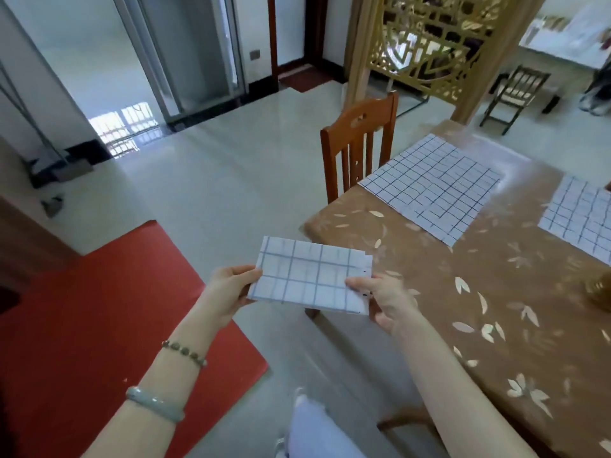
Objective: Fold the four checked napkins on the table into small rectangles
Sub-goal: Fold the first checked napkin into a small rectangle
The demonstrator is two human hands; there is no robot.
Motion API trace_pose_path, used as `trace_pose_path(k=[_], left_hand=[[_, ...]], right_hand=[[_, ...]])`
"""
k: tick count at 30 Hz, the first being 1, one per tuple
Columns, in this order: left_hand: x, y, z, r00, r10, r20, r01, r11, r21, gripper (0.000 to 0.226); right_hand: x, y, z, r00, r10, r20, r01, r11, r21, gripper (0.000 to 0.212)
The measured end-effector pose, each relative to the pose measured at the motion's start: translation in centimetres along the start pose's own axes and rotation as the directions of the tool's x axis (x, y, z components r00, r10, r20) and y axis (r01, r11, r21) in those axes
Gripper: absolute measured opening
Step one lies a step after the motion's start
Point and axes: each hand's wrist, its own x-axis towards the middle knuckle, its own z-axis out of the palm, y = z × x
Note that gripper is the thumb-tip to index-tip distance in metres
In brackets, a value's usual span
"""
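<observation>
Table (429, 302): brown, with a leaf-patterned cover; the work surface, reaching off to the right.
Red mat (99, 325): on the floor, well left of the table.
Chair (358, 140): pushed in at the table's far left side.
Spread napkin (433, 186): flat on the table near the chair, apparently waiting its turn.
Second napkin (578, 216): flat at the table's right, cut off by the frame; a fourth is not in view.
Folded napkin (310, 276): a layered rectangle held level in the air just off the table's near left corner, probably for another fold or for squaring its edges.
Left hand (231, 289): pinches its left end.
Right hand (383, 299): pinches its right end, thumb on top.
Round brown thing (600, 290): at the table's right edge; I cannot tell whether it is a container.
</observation>
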Motion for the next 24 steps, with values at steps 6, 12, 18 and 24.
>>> trace_pose_path(k=[6,12,18,24], left_hand=[[6.1,2.6,-4.4,0.995,-0.016,-0.101,0.013,0.999,-0.034,0.01],[15.5,7.3,-7.3,0.982,-0.034,-0.187,0.022,0.997,-0.068,0.009],[24.2,13.6,-8.6,0.983,-0.02,-0.184,0.02,1.0,-0.005,0.013],[32.8,19.4,-9.0,0.99,-0.046,-0.132,0.047,0.999,-0.001,0.011]], right_hand=[[7.1,-1.0,6.9,1.0,0.001,0.013,0.0,0.995,-0.104,0.017],[16.2,-5.0,13.9,0.998,-0.056,-0.008,0.054,0.976,-0.212,0.024],[24.0,-10.2,19.6,0.997,-0.076,-0.007,0.07,0.953,-0.295,0.016],[30.9,-15.2,24.0,0.998,-0.055,-0.035,0.044,0.965,-0.259,0.015]])
